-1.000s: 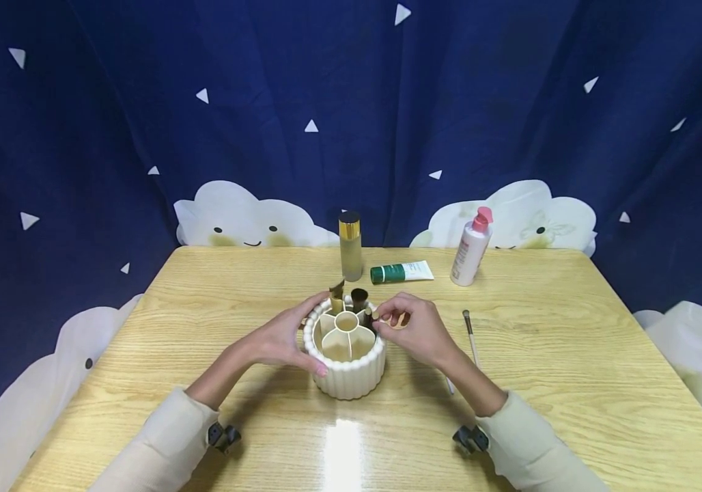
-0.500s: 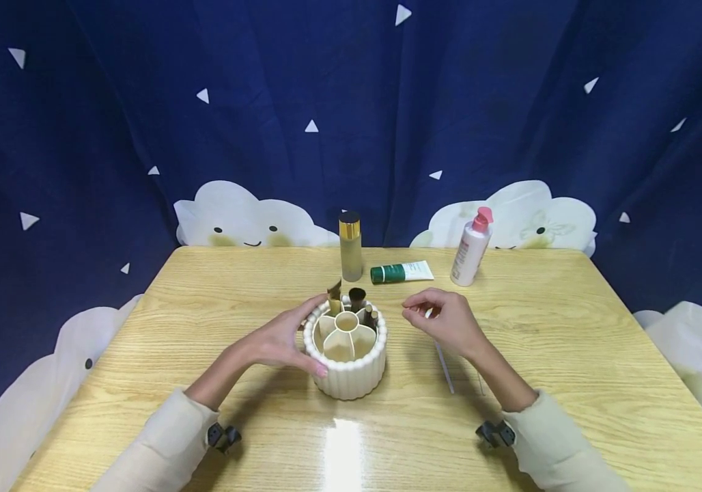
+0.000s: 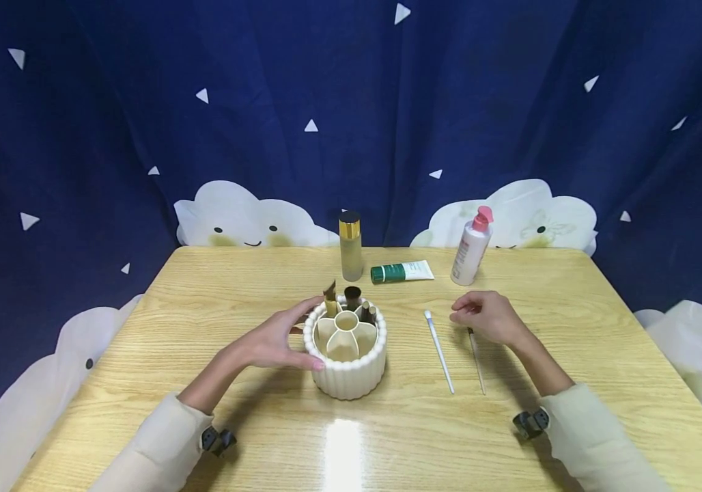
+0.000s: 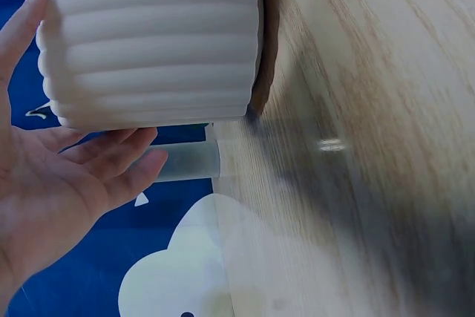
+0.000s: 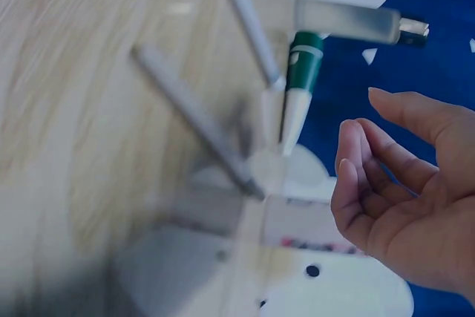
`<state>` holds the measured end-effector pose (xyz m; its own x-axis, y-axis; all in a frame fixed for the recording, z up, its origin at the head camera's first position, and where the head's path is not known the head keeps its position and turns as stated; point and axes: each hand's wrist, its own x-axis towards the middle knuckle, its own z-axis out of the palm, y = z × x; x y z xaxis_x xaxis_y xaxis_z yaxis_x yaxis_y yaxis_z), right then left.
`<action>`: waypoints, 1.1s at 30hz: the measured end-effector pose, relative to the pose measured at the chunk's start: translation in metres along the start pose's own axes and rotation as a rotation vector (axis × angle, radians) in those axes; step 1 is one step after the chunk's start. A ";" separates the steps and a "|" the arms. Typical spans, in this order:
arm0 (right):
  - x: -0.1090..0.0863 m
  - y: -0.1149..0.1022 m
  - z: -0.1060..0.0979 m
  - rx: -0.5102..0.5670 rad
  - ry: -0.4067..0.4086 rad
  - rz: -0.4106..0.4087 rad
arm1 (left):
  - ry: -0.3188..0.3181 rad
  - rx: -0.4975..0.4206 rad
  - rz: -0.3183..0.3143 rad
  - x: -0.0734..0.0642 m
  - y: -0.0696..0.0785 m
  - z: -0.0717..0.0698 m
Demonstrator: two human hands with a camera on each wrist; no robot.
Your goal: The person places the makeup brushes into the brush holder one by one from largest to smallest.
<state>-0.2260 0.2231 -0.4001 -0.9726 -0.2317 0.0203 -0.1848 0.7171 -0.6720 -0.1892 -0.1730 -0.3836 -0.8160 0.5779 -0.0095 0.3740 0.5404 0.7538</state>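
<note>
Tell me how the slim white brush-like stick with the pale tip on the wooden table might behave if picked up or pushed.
The slim white stick probably stays stiff when lifted, since it lies straight. Being so thin, it is likely light. Pushed sideways, it could roll across the glossy wooden table, as it looks rod-like.
</note>
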 end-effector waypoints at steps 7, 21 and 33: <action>0.002 0.020 -0.006 -0.043 -0.014 0.093 | 0.031 0.003 -0.011 0.002 -0.002 0.003; 0.003 0.039 0.002 -0.114 -0.066 0.202 | 0.024 -0.028 0.025 0.008 -0.005 0.011; 0.010 0.035 0.007 -0.179 -0.077 0.215 | 0.017 -0.029 -0.002 0.007 -0.002 0.012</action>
<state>-0.2414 0.2416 -0.4286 -0.9798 -0.1059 -0.1694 -0.0040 0.8582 -0.5132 -0.1908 -0.1628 -0.3934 -0.8243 0.5661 0.0005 0.3600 0.5234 0.7723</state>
